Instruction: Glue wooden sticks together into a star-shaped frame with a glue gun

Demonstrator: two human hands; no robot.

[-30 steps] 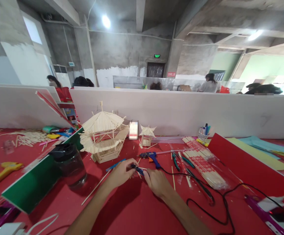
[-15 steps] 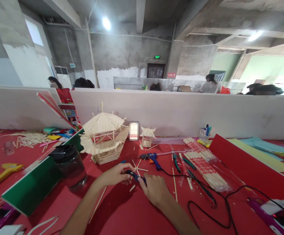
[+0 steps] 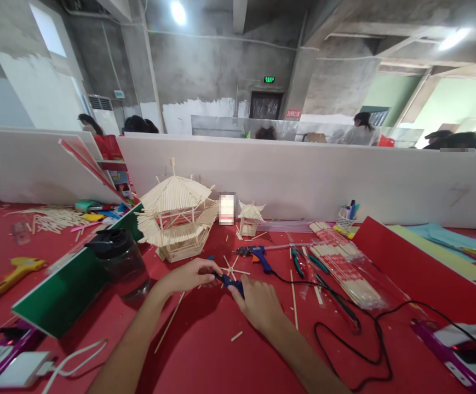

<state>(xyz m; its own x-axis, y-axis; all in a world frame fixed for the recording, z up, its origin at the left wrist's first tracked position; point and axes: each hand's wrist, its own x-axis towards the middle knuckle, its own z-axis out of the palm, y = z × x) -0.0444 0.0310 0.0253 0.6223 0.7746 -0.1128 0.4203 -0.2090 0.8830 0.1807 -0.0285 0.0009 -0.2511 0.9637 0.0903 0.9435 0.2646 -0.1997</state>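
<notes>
My right hand point(image 3: 258, 302) is closed round a dark blue hand tool point(image 3: 233, 285) that looks like small cutting pliers. Its front end points left, into the fingertips of my left hand point(image 3: 190, 276), which are pinched together there; what they hold is hidden. Just beyond the tool, a star of thin wooden sticks point(image 3: 230, 269) joined at the centre lies flat on the red table. A short cut stick point(image 3: 236, 336) lies on my side of the hands, and a long stick point(image 3: 169, 323) lies below my left wrist.
A large stick pavilion point(image 3: 176, 219) and a small one point(image 3: 250, 218) stand at the back. A blue glue gun point(image 3: 256, 256), pliers point(image 3: 297, 262) and bagged sticks point(image 3: 347, 273) lie right, with black cable point(image 3: 379, 339). Left stand a dark bottle point(image 3: 122, 268) and a green board point(image 3: 57, 295).
The view has tipped down slightly. The short stick piece, under my hands before, now lies nearer to me. Both hands keep their hold by the tool.
</notes>
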